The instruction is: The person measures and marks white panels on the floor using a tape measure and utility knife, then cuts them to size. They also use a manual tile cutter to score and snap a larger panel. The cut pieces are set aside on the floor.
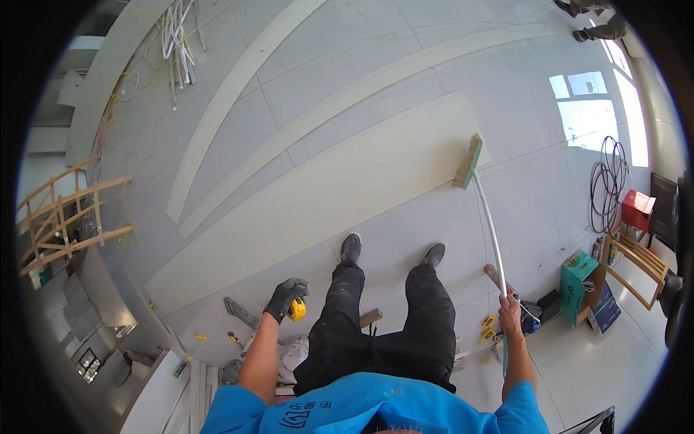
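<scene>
My left hand [285, 297], in a dark glove, is closed around a yellow tape measure [297, 309] beside my left leg. Bare, my right hand [510, 312] grips the white handle of a push broom [489, 224]. Its pale green head [473, 155] with light bristles stands on the right end of a wide off-white board [318, 210], which lies flat on the floor ahead of my shoes. Two narrower pale strips [361, 94] lie beyond that board, the farther one [231, 94] curving away at the left.
A wooden frame [72, 217] stands at the far left, with a heap of thin white strips [177, 43] behind. On the right are a coiled black cable [607, 184], a teal box [580, 282] and a red box [637, 210]. A hammer [370, 317] and small tools lie near my feet. Another person's legs [600, 29] show at top right.
</scene>
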### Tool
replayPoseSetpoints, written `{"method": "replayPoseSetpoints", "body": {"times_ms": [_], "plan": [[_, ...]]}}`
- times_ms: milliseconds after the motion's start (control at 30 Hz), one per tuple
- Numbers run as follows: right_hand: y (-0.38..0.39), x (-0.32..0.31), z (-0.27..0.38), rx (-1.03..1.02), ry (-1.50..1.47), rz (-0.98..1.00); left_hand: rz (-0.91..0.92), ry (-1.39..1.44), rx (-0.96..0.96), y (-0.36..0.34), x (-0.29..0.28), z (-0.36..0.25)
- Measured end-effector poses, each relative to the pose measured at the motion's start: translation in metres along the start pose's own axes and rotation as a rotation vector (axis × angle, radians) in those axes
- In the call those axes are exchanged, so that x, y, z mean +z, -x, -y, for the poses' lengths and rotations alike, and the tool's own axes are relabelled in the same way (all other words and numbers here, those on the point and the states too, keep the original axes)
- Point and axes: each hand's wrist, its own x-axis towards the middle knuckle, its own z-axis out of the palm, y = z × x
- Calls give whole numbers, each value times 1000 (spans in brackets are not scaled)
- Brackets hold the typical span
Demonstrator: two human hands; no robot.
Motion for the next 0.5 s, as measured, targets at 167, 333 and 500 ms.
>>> {"method": "replayPoseSetpoints", "body": {"times_ms": [167, 333, 500], "plan": [[35, 24, 64, 170, -340, -107, -253, 12, -145, 35, -28, 56], [16, 17, 85, 213, -726, 10, -289, 38, -226, 65, 17, 29], [14, -48, 84, 206, -893, 78, -152, -204, -180, 60, 103, -68]]}}
